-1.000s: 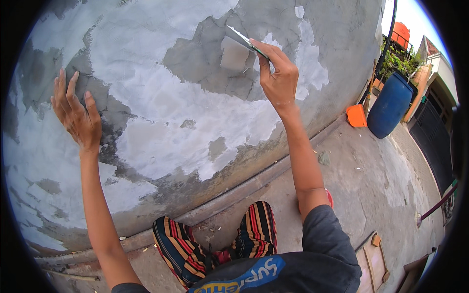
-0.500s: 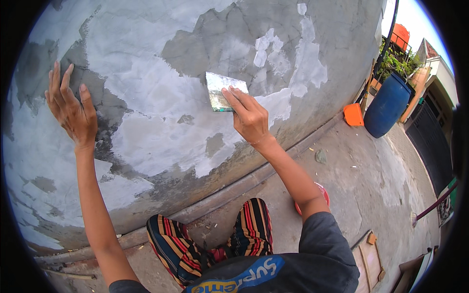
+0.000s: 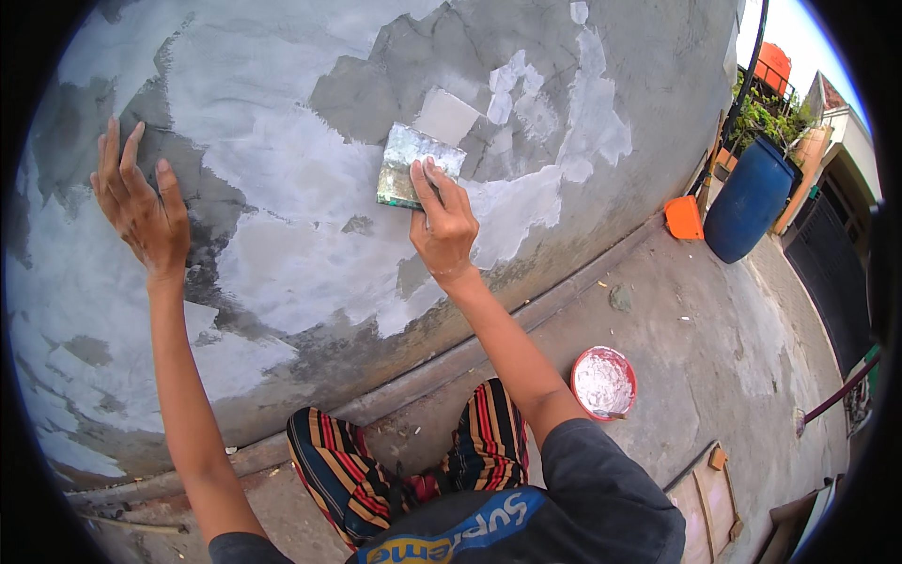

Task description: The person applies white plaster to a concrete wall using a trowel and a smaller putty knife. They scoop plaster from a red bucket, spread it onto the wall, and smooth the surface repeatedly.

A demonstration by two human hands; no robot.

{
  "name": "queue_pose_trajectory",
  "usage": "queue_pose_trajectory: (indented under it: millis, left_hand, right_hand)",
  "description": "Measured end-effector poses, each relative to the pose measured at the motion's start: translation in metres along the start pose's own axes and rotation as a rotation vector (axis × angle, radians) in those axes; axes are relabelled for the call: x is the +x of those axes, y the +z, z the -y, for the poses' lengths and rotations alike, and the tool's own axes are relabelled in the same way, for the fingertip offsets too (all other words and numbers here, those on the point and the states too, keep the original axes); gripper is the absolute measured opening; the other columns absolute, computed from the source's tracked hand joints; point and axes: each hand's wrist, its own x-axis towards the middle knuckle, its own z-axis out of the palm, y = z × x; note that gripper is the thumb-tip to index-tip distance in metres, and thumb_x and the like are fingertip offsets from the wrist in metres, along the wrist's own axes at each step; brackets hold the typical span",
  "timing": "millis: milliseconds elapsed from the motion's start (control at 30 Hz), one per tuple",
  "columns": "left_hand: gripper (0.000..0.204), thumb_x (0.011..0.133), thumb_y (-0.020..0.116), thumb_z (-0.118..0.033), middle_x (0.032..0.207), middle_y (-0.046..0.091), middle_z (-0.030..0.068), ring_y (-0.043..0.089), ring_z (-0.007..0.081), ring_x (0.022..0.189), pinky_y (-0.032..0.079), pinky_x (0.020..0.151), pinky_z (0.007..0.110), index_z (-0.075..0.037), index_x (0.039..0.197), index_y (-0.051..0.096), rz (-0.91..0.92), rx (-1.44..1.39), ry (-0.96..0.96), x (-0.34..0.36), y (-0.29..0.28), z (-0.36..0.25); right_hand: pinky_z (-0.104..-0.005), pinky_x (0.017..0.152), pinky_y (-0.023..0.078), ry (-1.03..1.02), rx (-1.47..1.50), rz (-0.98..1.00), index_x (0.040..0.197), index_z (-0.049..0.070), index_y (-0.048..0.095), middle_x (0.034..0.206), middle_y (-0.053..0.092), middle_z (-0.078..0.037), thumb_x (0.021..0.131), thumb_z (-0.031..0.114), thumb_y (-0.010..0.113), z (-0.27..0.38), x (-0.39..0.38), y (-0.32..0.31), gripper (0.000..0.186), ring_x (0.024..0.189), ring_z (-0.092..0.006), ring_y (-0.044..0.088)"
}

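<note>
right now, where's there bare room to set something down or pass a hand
Bare concrete floor shows between the red bowl and blue barrel, bar small scraps, and between the bowl and wooden panel. Over the wall, a gap lies between the left hand and the right hand with its scraper. It's crowded around the barrel and orange dustpan.
</note>
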Motion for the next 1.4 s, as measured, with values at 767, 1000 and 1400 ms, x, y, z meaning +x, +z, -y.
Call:
queue_pose_trajectory:
  millis: [767, 1000, 1400]
  left_hand:
    - [0.038, 0.099, 0.046, -0.028, 0.151, 0.042, -0.0003, 0.035, 0.0221, 0.143, 0.019, 0.119, 0.052, -0.022, 0.137, 0.050, -0.019, 0.011, 0.016, 0.001, 0.001, 0.001]
    - [0.039, 0.099, 0.047, -0.028, 0.151, 0.042, 0.0005, 0.036, 0.0233, 0.143, 0.020, 0.119, 0.052, -0.021, 0.137, 0.050, -0.017, 0.011, 0.017, 0.003, 0.001, 0.002]
    - [0.039, 0.100, 0.044, -0.029, 0.151, 0.042, 0.0001, 0.036, 0.0230, 0.143, 0.020, 0.119, 0.052, -0.020, 0.137, 0.050, -0.028, 0.034, 0.045, 0.004, 0.001, 0.008]
  right_hand:
    - [-0.0349, 0.080, 0.056, -0.067, 0.075, 0.240, 0.122, 0.015, 0.070, 0.114, 0.070, -0.007, 0.070, -0.014, 0.060, -0.021, -0.011, -0.050, 0.061, 0.099, -0.0275, 0.068]
    - [-0.0360, 0.083, 0.054, 0.043, -0.007, -0.064, 0.123, 0.013, 0.070, 0.119, 0.068, -0.007, 0.068, -0.016, 0.060, -0.045, 0.009, -0.036, 0.063, 0.104, -0.0296, 0.065]
    - [-0.0369, 0.082, 0.056, 0.097, 0.196, 0.182, 0.122, 0.015, 0.069, 0.114, 0.069, -0.008, 0.073, -0.013, 0.061, -0.029, 0.000, -0.066, 0.057, 0.101, -0.0283, 0.067]
